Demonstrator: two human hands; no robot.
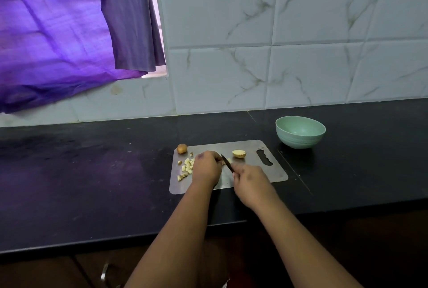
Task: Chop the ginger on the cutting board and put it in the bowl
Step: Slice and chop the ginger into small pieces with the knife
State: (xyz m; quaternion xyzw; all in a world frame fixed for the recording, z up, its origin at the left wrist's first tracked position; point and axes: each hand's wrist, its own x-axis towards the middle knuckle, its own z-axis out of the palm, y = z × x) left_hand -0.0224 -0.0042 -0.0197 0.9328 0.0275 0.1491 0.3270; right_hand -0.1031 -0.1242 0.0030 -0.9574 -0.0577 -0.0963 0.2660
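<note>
Ginger cubes (186, 168) are piled on the left of my steel cutting board (251, 148), with a bigger chunk (239, 153) further right. My left hand (206, 167) pins a small piece, fingers curled over it, while my right hand (251, 181) grips the knife (227, 162). Green bowl (300, 131) sits just past the board's corner.

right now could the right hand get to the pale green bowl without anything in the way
Probably yes. The pale green bowl stands on bare black counter beyond the steel cutting board's right corner, with nothing between it and the right hand. That hand grips the dark knife, though, so it would need setting down first.
</note>
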